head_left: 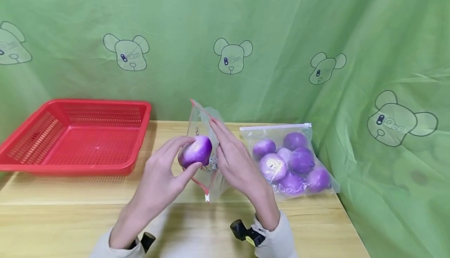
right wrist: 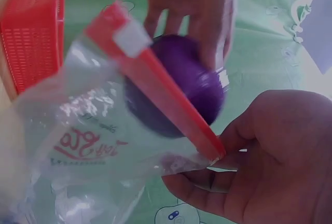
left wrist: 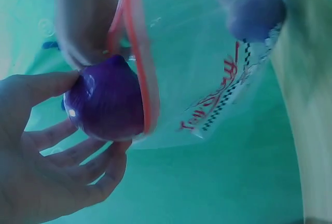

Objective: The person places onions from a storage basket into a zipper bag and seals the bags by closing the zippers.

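My left hand [head_left: 158, 176] grips a purple onion [head_left: 195, 151] between thumb and fingers, at the mouth of a clear zip bag [right wrist: 88, 125] with a red zip strip [right wrist: 155, 79]. From the right wrist view, part of the onion shows through the bag's film. My right hand [head_left: 239, 164] pinches the bag's rim by one end of the strip. Another round purple shape [left wrist: 257, 14] appears low at the bag in the left wrist view; whether it lies inside or behind, I cannot tell.
On the right, a second clear zip bag [head_left: 277, 132] lies filled with several purple onions [head_left: 293, 182]. A red plastic basket [head_left: 84, 171] stands on the left of the wooden table [head_left: 309, 226]. Green curtain [head_left: 183, 47] hangs behind and along the right side.
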The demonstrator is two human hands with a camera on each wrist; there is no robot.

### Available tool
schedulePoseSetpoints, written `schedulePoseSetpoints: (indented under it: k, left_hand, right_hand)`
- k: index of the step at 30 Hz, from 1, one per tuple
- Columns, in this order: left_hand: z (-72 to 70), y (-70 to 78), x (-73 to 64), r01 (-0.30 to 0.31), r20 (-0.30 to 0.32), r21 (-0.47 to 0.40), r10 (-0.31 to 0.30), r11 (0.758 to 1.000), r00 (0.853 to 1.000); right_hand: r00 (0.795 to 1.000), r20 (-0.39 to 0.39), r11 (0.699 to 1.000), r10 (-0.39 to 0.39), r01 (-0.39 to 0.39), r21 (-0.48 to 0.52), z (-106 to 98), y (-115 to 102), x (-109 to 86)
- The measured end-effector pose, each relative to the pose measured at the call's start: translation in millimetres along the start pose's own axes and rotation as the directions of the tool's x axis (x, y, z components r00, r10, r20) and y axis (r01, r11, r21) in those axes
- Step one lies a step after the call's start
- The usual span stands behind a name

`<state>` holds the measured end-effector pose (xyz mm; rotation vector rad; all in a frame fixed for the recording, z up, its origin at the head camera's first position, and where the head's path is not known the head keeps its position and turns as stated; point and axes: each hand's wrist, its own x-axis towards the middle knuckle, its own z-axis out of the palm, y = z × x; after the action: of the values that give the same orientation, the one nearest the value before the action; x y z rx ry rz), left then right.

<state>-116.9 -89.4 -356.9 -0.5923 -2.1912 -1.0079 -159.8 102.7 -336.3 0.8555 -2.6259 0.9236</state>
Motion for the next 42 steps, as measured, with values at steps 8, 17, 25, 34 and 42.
schedulePoseSetpoints:
  k: [8, 17, 25, 34, 42]
  left_hand:
    - [14.8, -11.6, -2.3, -0.032, -0.076, 0.184, 0.047, 0.982, 0.996]
    - [13.6, -16.1, -2.8, -0.006, -0.027, 0.291, 0.015, 0.957, 1.0]
    - [5.0, -12.1, -0.6, 0.091, -0.062, 0.204, -0.079, 0.975, 0.995]
    - [4.5, -14.3, -2.6, 0.095, -0.213, -0.04, -0.102, 0.995, 0.972]
    - [-6.3, -18.6, 8.5, -0.047, -0.328, -0.171, -0.012, 0.984, 0.944]
  right_hand:
    - [0.996, 0.005, 0.995, -0.086, 0.085, 0.054, 1, -9, -1.2]
    - [0.995, -0.094, 0.989, -0.024, 0.038, 0.144, 3, -7, 2.0]
    - [0.974, -0.217, 0.955, 0.065, 0.002, 0.297, -2, -1, 4.6]
    - [0.907, -0.402, 0.808, 0.128, 0.139, 0.573, -8, -7, -2.3]
    - [0.91, -0.408, 0.955, 0.081, 0.047, 0.294, -22, -7, -7.3]
